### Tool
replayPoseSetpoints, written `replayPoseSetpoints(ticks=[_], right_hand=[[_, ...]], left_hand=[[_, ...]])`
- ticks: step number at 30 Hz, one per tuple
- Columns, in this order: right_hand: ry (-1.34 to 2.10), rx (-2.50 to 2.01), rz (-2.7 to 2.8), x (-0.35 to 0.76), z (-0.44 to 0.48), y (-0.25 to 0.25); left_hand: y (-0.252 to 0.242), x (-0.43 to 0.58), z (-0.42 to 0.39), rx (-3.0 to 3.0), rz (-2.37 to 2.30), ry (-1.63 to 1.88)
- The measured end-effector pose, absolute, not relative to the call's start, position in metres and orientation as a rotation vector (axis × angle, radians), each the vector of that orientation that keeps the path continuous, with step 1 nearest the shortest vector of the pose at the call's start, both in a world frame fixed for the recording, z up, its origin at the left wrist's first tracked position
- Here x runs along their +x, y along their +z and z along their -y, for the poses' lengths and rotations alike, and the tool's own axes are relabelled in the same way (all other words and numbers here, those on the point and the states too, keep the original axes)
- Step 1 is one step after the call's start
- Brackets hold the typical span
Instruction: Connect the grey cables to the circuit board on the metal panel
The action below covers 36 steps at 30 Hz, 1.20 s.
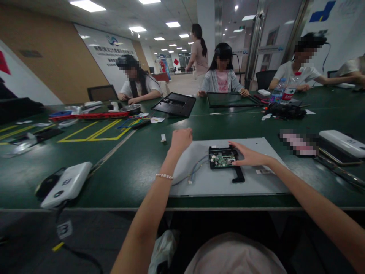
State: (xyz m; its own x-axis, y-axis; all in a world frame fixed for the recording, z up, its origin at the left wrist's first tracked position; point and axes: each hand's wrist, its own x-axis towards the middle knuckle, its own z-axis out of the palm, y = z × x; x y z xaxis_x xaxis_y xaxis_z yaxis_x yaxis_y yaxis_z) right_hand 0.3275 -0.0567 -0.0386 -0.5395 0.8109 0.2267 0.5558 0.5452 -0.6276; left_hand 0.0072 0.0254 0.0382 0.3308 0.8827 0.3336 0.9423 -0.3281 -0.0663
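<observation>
The fingers [238, 146] of the right hand [252, 156] are spread open, lying against the far edge and right side of a black bracket [238, 176], with the thumb just beside the green circuit board [221, 160] seated in it; they press or steady it and do not close round it. The left hand [181, 140] is curled into a loose fist above the upper left corner of the grey panel [222, 184], and whether it holds something small inside I cannot tell. The bracket and board sit at the centre of the frame, on the middle of that panel, which lies flat on the green bench [134, 160]. Judging from how things lie, the board is already set into its bracket. The thin grey cable [194, 172] running left from it ends in a loose connector on the panel, so that end looks unattached, and no cover is on the board. A white device [67, 184] lies at lower left, another [342, 141] at the right edge, and other people sit across the bench at black panels [175, 104].
</observation>
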Motion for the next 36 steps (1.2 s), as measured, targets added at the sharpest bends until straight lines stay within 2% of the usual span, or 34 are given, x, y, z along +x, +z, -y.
replayPoseSetpoints(ticks=[5, 10, 19, 27, 36], right_hand=[[0.689, -1.098, 2.294, 0.328, 0.056, -0.039], [0.708, -1.093, 2.294, 0.330, 0.056, -0.041], [0.684, -1.099, 2.284, 0.328, 0.057, -0.041], [0.687, -1.095, 2.295, 0.329, 0.056, -0.040], [0.686, -1.101, 2.295, 0.329, 0.056, -0.040]], left_hand=[[0.039, -0.066, -0.038, -1.786, 2.290, -0.462], [0.019, -0.102, -0.053, -1.832, 2.482, -0.361], [0.021, -0.098, -0.057, -1.853, 2.294, -0.474], [0.016, -0.096, -0.057, -1.914, 2.287, -0.317], [0.019, -0.089, -0.052, -1.875, 2.269, -0.353]])
